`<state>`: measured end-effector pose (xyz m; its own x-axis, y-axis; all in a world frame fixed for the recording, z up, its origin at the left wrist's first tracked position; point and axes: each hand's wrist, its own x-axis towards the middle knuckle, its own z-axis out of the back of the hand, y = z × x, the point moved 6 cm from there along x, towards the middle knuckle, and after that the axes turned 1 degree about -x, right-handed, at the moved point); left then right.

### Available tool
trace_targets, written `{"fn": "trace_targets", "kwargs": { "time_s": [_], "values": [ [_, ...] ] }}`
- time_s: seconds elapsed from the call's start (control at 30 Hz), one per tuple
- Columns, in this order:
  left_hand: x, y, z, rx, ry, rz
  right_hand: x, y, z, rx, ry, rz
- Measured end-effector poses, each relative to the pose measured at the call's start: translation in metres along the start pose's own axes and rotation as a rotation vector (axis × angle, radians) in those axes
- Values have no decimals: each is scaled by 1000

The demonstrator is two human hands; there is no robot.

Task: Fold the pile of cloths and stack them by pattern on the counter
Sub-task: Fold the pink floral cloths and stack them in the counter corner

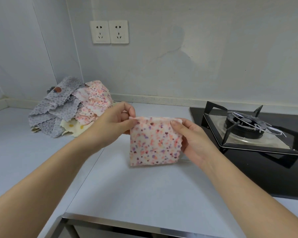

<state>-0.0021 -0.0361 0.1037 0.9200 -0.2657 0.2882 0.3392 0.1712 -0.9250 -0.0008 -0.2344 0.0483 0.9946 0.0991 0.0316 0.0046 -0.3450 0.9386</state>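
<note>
Two hands, the left hand [115,121] and right hand [191,140], hold the folded speckled cloth [153,143] over the table [127,186], just left of the stove [244,127]. Each grip pinches a top corner. If either pinch slackens, the fold could drop open. The unfolded pile [67,107] lies far left of the stove, and the stove's raised grate is the nearest snag.

The folded cloth [155,141] I hold: white, speckled pink, orange, purple. Also noted: grey dotted cloths [58,109], pink-speckled cloths [96,98], cream cloth [72,128] with yellow flowers, black hob [248,170].
</note>
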Motion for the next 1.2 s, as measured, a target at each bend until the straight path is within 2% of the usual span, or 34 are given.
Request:
{"fn": "trace_targets", "kwargs": {
  "time_s": [0.1,0.2,0.27,0.33,0.43,0.47,0.5,0.63,0.7,0.77,0.83,0.93,1.0,1.2],
  "values": [
    [0,25,-13,-235,-135,195,3,-4,3,-41,-90,52],
    [-7,48,-30,-245,-159,373,3,1,7,-310,-247,217],
    [-10,57,-34,-211,-239,400,3,-1,9,-364,-299,262],
    [-10,60,-32,-115,-338,350,5,-10,8,-301,-282,174],
    [-13,51,-29,117,-465,218,6,-31,1,-140,-165,-141],
    [-16,49,-30,175,-487,176,6,-37,-2,-138,-151,-188],
    [-17,47,-30,228,-496,137,7,-39,-2,-188,-172,-160],
    [-16,51,-27,360,-531,65,8,-20,-3,-620,-341,267],
    [-12,54,-23,361,-546,68,5,-16,-7,-681,-350,339],
    [-12,58,-20,324,-552,94,4,-20,-7,-710,-353,329],
    [-12,71,-17,183,-498,175,3,-26,-7,-665,-343,270],
    [-10,91,-20,-68,-380,285,4,-37,-7,-345,-269,54],
    [-9,92,-16,-57,-424,272,6,-43,-7,-240,-231,-34],
    [-11,91,-5,88,-522,218,10,-48,-4,-318,-256,84]
  ]
}}
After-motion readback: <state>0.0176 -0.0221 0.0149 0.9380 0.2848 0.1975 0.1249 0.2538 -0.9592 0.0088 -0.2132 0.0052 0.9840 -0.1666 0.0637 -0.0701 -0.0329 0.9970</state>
